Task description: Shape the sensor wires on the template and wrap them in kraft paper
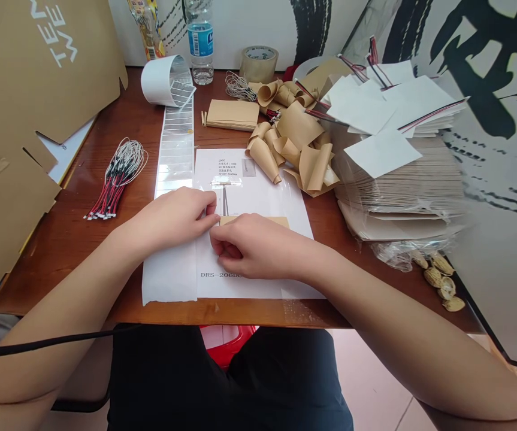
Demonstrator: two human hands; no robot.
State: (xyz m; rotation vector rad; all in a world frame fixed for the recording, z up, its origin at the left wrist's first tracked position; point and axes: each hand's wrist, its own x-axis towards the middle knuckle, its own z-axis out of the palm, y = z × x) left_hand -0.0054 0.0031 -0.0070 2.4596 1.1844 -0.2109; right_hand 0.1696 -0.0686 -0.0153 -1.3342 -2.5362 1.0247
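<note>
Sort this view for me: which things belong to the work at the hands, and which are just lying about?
At the work: left hand, right hand, kraft paper strip, printed sheet.
Lying about: red-and-black wire leads, water bottle, packing tape roll, peanut shells.

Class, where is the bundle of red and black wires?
In the head view, the wire bundle lies on the left of the table, beside the strip of white labels, beyond the left hand.

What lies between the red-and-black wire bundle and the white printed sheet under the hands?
A long white strip of glossy labels, shown in the head view.
</note>
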